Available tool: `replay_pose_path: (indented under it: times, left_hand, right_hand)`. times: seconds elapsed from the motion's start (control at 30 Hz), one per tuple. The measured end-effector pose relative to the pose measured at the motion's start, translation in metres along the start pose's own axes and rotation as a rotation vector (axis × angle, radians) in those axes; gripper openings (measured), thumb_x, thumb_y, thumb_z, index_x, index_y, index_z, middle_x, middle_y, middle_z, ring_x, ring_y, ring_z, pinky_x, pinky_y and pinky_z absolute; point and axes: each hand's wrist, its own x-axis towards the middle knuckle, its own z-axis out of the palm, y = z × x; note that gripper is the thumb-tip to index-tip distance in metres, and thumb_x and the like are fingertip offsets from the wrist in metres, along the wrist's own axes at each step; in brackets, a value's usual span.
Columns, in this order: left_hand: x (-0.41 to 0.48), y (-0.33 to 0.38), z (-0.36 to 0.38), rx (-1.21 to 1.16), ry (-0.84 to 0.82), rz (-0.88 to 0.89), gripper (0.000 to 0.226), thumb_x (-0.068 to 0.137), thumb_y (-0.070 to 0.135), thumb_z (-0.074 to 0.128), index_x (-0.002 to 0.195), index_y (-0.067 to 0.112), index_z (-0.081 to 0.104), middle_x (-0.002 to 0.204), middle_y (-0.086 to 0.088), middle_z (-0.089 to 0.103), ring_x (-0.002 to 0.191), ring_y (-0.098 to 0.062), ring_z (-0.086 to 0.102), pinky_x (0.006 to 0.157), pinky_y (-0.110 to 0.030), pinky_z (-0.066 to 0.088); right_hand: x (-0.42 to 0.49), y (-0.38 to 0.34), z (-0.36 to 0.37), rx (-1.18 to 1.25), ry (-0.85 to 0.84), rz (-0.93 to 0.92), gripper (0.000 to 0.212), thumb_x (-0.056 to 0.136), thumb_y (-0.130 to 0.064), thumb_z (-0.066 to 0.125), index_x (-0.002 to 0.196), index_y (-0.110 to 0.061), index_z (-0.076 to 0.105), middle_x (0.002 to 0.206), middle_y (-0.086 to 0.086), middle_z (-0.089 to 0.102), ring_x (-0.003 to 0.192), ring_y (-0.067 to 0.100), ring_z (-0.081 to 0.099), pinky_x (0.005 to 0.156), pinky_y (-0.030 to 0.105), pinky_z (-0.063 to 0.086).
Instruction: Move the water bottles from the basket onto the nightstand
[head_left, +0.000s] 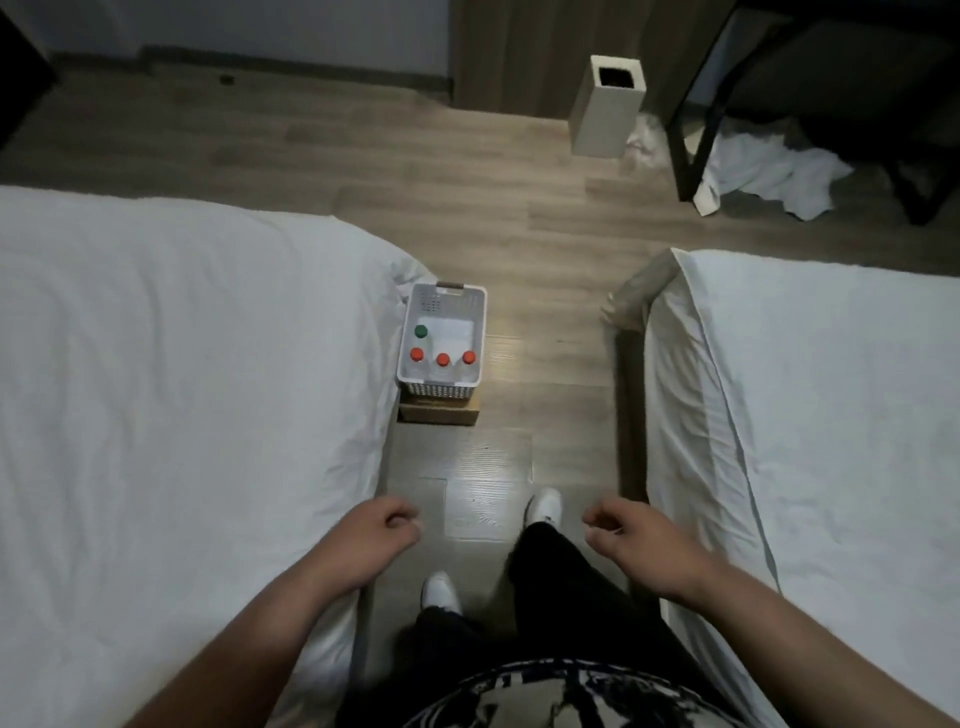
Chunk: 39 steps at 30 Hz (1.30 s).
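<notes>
Head view: left hand (387, 525) and right hand (623, 526) hang near, loosely curled, holding nothing. Four bottles (442, 359) stand in the basket (439, 391), farther off on a box (439, 413) beside the left bed (182, 364).

The basket (440, 389) hides the bottles (442, 360) below their shoulders

No legible text, brand, number or sign anywhere. Bottles (442, 364) in basket (441, 391): seen from above, only caps clear, labels too small and blurred to read. Box (439, 414) under basket: plain brown face, any marking too faint to make out. Shirt (561, 696): black-and-white print, no letters distinguishable.
</notes>
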Motion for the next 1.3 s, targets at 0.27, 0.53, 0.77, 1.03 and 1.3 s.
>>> replay_pose_path:
  times: [0.27,0.53,0.77,1.03,1.3]
  left_hand:
    - [0.080,0.079,-0.004,0.107,-0.131,0.041,0.011,0.085,0.026,0.062,0.075,0.029,0.066,0.070,0.007,0.058,0.067,-0.005,0.053,0.069,-0.027,0.042]
    - [0.155,0.206,-0.024,0.075,-0.036,0.142,0.012,0.079,0.030,0.061,0.087,0.023,0.067,0.075,0.007,0.063,0.074,-0.007,0.058,0.075,-0.025,0.045]
    - [0.200,0.277,-0.042,-0.014,-0.005,0.158,0.011,0.084,0.014,0.061,0.084,0.024,0.065,0.084,-0.003,0.068,0.079,0.006,0.064,0.070,-0.010,0.043]
    - [0.309,0.318,-0.061,-0.025,0.010,0.071,0.018,0.086,0.026,0.066,0.101,0.034,0.062,0.106,0.009,0.068,0.093,0.004,0.062,0.084,-0.015,0.048]
    - [0.417,0.412,-0.108,-0.127,0.069,0.134,0.017,0.083,0.025,0.068,0.091,0.037,0.061,0.094,0.015,0.069,0.086,0.020,0.058,0.078,-0.006,0.045]
  right_hand:
    - [0.046,0.047,-0.058,0.088,0.026,0.062,0.007,0.088,-0.028,0.059,0.086,-0.034,0.055,0.090,-0.016,0.060,0.089,0.003,0.058,0.070,0.006,0.037]
    - [0.131,0.039,-0.169,0.113,0.060,-0.041,0.007,0.084,-0.025,0.063,0.079,-0.029,0.060,0.081,-0.010,0.064,0.080,0.006,0.061,0.071,0.013,0.042]
    - [0.186,0.011,-0.256,0.245,0.157,-0.151,0.006,0.084,-0.026,0.063,0.089,-0.024,0.066,0.086,-0.010,0.068,0.082,0.005,0.063,0.078,0.023,0.048]
    - [0.282,0.024,-0.325,0.229,0.040,-0.074,0.006,0.085,-0.018,0.065,0.087,-0.023,0.068,0.083,-0.003,0.068,0.078,0.008,0.064,0.076,0.023,0.049]
    - [0.386,-0.037,-0.450,0.249,0.094,-0.121,0.010,0.089,-0.014,0.059,0.093,-0.020,0.066,0.082,0.001,0.067,0.070,0.009,0.058,0.061,0.014,0.042]
